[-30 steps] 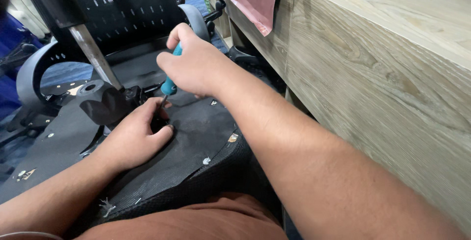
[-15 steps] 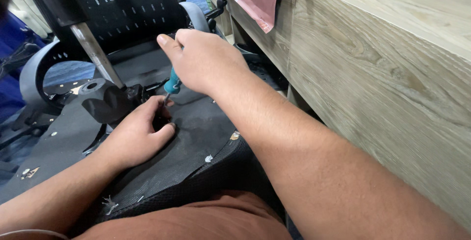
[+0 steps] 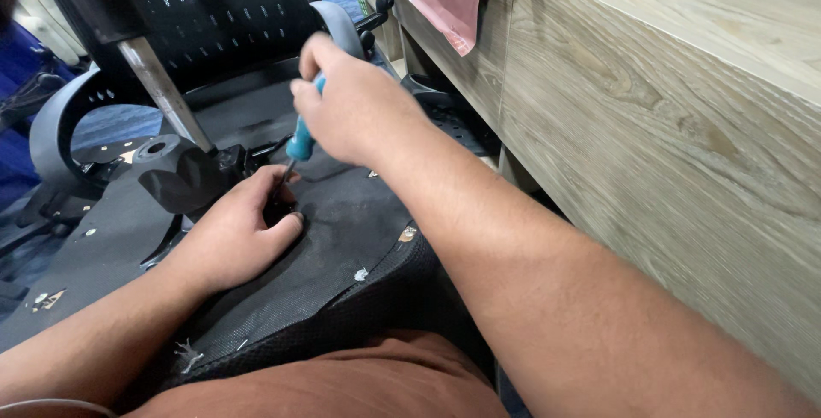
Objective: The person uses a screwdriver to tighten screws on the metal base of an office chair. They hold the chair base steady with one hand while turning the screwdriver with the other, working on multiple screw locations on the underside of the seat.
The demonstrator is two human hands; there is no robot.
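I look down on my two hands over the underside of an office chair seat (image 3: 342,238), which lies upside down across my lap, covered with black fabric and some small metal staples along the edge.

My right hand (image 3: 359,110) is clenched around the teal handle of a screwdriver (image 3: 299,140). The long axis of the tool runs steeply, from the handle at the top right down and a little to the left. The thin metal shaft comes out below my fist and ends at a spot just beside the fingertips of my left hand (image 3: 235,234). I cannot see the tip itself, nor a screw; the place is dark.

My left hand lies flat on the black fabric, palm down, fingers bent a little around that spot. It grasps nothing, it only presses on the seat next to the black mechanism bracket (image 3: 180,179). So the working point is directly under the right hand and touching, or nearly touching, the left fingers.

To the right stands a wooden desk (image 3: 684,127), well apart from the tool. Behind it all is the black mesh backrest (image 3: 214,8).
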